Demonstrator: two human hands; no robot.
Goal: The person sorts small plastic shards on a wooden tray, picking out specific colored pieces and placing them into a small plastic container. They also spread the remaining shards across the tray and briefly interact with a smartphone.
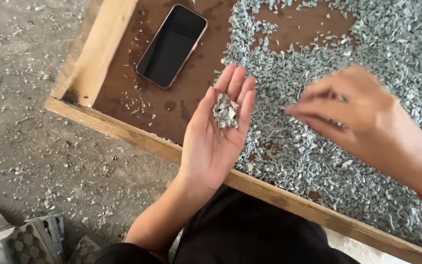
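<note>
My left hand (216, 142) lies palm-up, cupping a small heap of grey chips (226, 111); my right hand (362, 115), at three o'clock, pinches blurred fingertips over the chip-strewn wooden tray (123, 129). Best carry each pinch low, palm level.

flakes (318, 146): pale grey-blue, few white bits | tray floor (181, 98): reddish-brown, dark wet spots | tray rim (118, 129): light yellowish wood | phone (172, 45): black screen, rosy-gold edge | floor (30, 137): grey, speckled | trousers (250, 234): black
</note>
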